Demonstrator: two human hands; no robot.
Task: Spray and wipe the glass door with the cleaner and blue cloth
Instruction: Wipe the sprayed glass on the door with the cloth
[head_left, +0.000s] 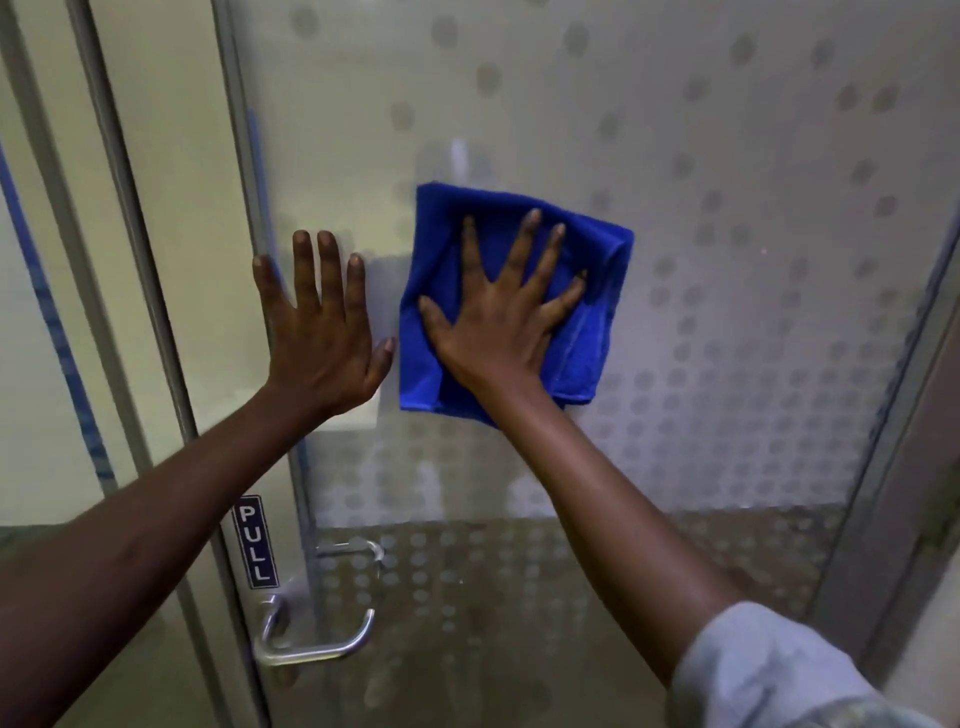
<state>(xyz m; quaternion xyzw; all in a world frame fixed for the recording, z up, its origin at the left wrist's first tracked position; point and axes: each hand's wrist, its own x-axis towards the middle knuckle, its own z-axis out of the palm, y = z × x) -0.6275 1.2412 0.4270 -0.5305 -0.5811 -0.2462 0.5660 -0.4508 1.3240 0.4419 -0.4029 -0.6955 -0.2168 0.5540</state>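
Pale grey sleeve (769, 670) at lower right, nearest the lens, covers the right upper arm; forearm bare beyond it.

Right hand (498, 322): open, fingers spread wide, palm pressed flat on the blue cloth (587, 343). No grasp; cloth is pinned against the glass by palm and fingers. Cloth is folded into a rough square, microfibre-like texture, stitched hem visible along the edge under the little finger. It extends past the fingertips above and past the wrist below.

Left hand (322, 332): open, fingers together and pointing up, palm flat on the glass door (727, 312) just beside the cloth. Thumb tip lies very near the cloth's left edge; contact not resolvable. The outer fingers overlap the door's metal frame (234, 104).

Glass door: frosted with a pattern of dots, sparse above the hands, dense below and to the right of the right hand.

Below the left hand, on the frame: dark vertical label reading "PULL" (254, 543). Under it, a brushed-metal lever handle (317, 642), lever pointing toward the glass side. A second handle (358, 548) shows faintly through the glass, just right of the label.

Beyond the left hand: another glazed panel (171, 208) with a blue strip (57, 332) running diagonally.

Cleaner: not seen in this view.
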